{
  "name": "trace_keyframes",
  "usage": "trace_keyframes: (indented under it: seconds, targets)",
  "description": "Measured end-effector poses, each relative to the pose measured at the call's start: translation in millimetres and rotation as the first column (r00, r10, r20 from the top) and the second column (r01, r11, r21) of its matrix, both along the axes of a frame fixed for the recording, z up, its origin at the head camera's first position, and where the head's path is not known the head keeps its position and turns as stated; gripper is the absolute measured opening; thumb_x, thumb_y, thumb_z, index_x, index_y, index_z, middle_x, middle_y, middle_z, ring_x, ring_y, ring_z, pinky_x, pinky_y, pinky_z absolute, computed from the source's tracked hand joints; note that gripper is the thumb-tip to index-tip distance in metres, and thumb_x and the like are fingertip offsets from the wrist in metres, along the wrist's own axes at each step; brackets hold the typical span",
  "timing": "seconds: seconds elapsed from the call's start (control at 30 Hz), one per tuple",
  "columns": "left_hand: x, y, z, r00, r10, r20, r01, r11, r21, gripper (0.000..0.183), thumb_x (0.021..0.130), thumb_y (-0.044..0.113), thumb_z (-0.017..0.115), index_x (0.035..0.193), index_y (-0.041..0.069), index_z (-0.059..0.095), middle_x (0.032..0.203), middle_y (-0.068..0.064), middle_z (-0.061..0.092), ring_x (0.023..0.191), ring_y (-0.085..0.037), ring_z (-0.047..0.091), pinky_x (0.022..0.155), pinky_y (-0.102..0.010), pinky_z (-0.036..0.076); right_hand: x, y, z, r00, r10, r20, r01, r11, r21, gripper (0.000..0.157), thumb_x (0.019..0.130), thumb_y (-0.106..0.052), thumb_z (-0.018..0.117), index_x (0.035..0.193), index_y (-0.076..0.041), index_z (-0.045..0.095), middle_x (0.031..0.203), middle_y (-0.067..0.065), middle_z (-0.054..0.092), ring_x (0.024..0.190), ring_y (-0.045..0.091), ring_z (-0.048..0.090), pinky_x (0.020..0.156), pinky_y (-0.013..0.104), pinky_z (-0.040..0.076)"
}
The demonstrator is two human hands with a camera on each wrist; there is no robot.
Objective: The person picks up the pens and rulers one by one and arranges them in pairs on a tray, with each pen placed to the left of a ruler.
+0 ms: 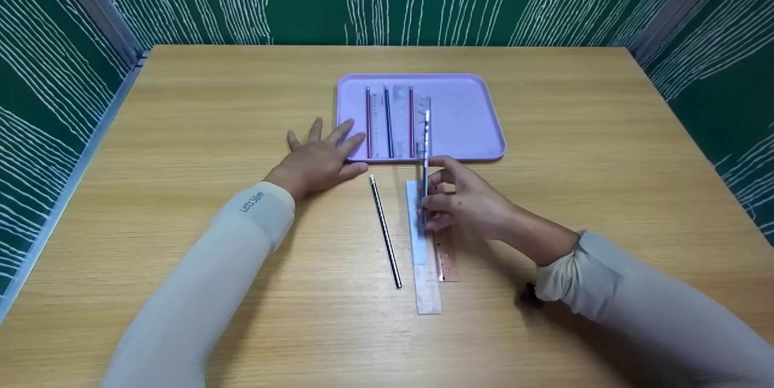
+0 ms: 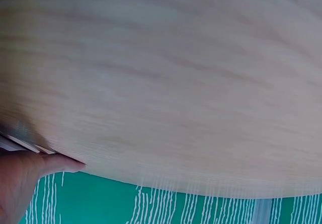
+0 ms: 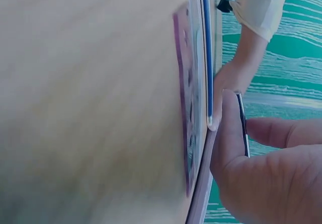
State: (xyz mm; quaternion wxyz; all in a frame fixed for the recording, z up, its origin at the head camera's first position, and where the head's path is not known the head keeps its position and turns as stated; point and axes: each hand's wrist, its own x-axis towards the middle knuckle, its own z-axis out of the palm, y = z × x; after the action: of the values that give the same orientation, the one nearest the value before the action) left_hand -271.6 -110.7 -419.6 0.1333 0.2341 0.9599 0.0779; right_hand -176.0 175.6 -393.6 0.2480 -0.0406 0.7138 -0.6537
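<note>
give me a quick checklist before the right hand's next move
1. Right hand gripping the slim dark-and-white striped pencil: ok
2. Left hand at near left corner of the purple rectangular tray: ok
3. Held pencil off the rightmost clear plastic ruler in the tray: cannot tell
4. Held pencil laid in tray: not ok, in hand
5. Black-and-silver striped pencil in tray: not ok, on the brown wooden table

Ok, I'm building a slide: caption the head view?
Right fingers hold a pencil while left fingers rest at the edge of the purple tray.
</note>
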Motion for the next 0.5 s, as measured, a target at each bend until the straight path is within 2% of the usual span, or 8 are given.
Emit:
trace_keyframes:
  seconds: [0.2, 0.5]
  targets:
    - [0.8, -0.4, -0.2, 1.0, -0.002, -0.003, 0.002, 1.0, 0.009, 0.074, 0.099, 0.076, 0.028, 0.163, 0.042, 0.013, 0.174, 0.008, -0.003, 0.156, -0.05, -0.009, 0.109, -0.085, -0.003, -10.6, 8.6, 0.5, 0.998, -0.038, -0.048, 0.038, 0.999, 0.012, 0.072, 0.091, 0.01, 0.059, 0.155, -0.009, 0.03, 0.129, 0.023, 0.046, 0.096, 0.031, 0.067, 0.083, 0.045, 0.063]
    - [-1.2, -0.5, -1.1, 1.0, -0.004, -0.001, 0.004, 1.0, 0.001, 0.076, 0.097, 0.077, 0.028, 0.163, 0.043, 0.012, 0.174, 0.008, -0.003, 0.156, -0.05, -0.009, 0.11, -0.085, -0.003, -24.1, 16.7, -3.5, 0.995, -0.098, -0.017, 0.098, 0.995, -0.025, 0.077, 0.092, 0.012, 0.057, 0.158, -0.012, 0.025, 0.13, 0.019, 0.042, 0.102, 0.033, 0.066, 0.087, 0.048, 0.061]
